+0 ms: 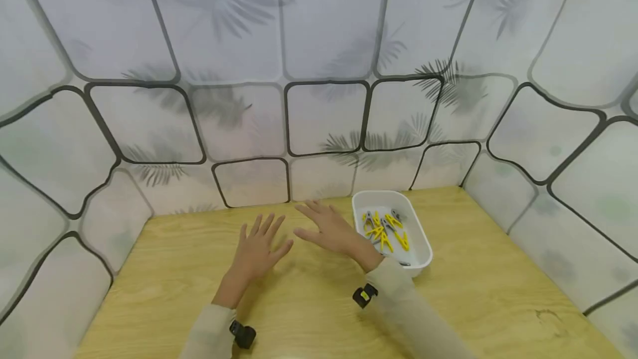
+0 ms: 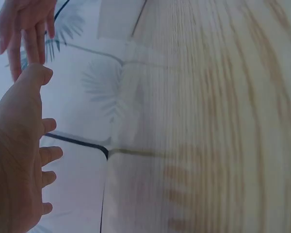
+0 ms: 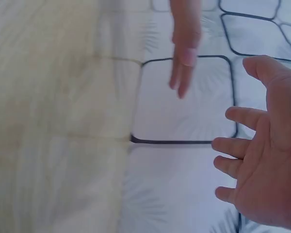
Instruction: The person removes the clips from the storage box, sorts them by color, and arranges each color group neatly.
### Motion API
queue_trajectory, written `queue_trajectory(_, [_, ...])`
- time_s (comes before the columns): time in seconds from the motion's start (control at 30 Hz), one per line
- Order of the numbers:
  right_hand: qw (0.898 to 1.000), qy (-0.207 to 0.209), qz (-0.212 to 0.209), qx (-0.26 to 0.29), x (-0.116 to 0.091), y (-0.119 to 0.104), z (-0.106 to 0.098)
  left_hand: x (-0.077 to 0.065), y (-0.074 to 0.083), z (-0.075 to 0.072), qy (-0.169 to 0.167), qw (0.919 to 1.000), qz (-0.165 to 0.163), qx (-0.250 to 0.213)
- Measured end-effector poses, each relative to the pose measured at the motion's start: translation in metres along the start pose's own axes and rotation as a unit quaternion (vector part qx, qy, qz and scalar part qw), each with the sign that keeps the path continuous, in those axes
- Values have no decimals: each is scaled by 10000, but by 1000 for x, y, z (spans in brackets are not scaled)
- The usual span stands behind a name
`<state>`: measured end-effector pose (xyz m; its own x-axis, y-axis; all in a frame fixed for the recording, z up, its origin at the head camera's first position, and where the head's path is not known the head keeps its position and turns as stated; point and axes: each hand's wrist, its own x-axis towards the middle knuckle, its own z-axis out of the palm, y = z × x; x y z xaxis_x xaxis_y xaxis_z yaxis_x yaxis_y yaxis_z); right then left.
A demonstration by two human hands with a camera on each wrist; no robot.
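Both hands hover above the wooden table with fingers spread and nothing held. My left hand (image 1: 256, 251) is left of the middle, its fingers pointing toward the back wall. To its right, my right hand (image 1: 331, 230) reaches inward, fingertips toward the left. The two hands are close but apart. In the left wrist view, the left hand (image 2: 17, 145) shows its thumb and fingertips, with the right hand beyond. The right wrist view shows the right hand's palm (image 3: 276, 160). Just right of the right hand stands a white plastic tub (image 1: 421, 237) with several yellow and grey clips (image 1: 384, 229) inside.
The light wooden table (image 1: 299, 314) ends at a patterned wall covering (image 1: 324, 115) at the back and on both sides. Black wrist cameras sit on the left wrist (image 1: 243, 335) and the right wrist (image 1: 365, 295). The right forearm passes in front of the tub's near left corner.
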<state>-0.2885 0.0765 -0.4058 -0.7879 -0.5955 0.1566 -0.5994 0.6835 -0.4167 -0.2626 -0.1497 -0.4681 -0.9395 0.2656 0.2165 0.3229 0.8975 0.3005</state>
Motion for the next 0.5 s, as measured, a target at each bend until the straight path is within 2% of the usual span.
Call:
queue_trajectory(0.13, [9993,165,-97,318,-8,4,-31,4,10,-3,144,9995,200,-222])
queue_trajectory(0.23, [9977,236,48,641,-18,12,-53,7,18,-3,138,9987,315,-380])
queue_trajectory(0.4, [9935,364,345,1021,-41,39,-84,7,31,0,180,9975,455,-502])
queue_trajectory(0.5, [9922,451,496,1054,-58,60,-99,5,39,2,283,9959,624,-589])
